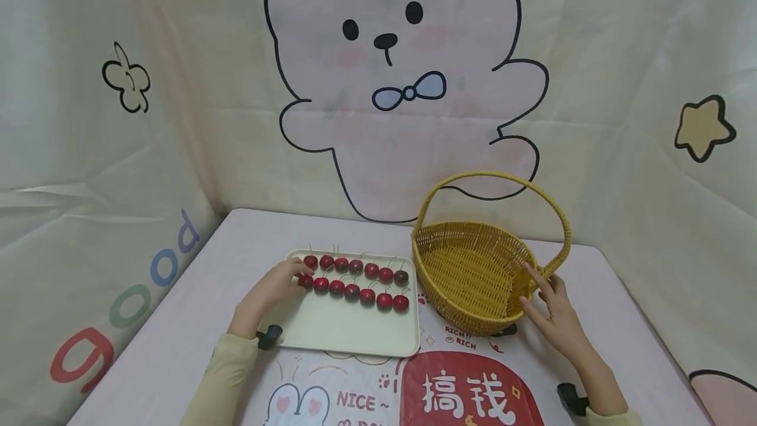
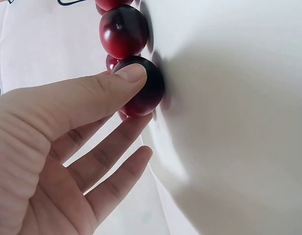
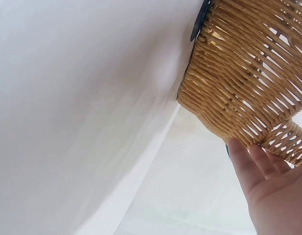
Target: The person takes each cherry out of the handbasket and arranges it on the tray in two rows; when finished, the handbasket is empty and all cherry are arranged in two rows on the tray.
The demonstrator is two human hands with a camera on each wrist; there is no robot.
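Red cherries with thin stems lie in two rows on a cream rectangular tray [image 1: 349,337]. My left hand [image 1: 278,291] reaches over the tray's left side and pinches the cherry [image 2: 150,93] at the left end of the front row. In the left wrist view, its thumb [image 2: 133,73] lies on the dark red skin and the fingertips are partly behind the fruit. To the right of the tray stands a yellow woven basket [image 1: 467,268] with a tall arched handle. My right hand [image 1: 556,321] holds its right rim by the handle's base, fingers also showing in the right wrist view [image 3: 261,169].
A printed mat [image 1: 367,373] with a red patch and lettering covers the table's front middle. Behind the table hangs a cloth backdrop [image 1: 390,150] with a cartoon bear. More patterned cloth encloses both sides. The basket's handle rises high at the right.
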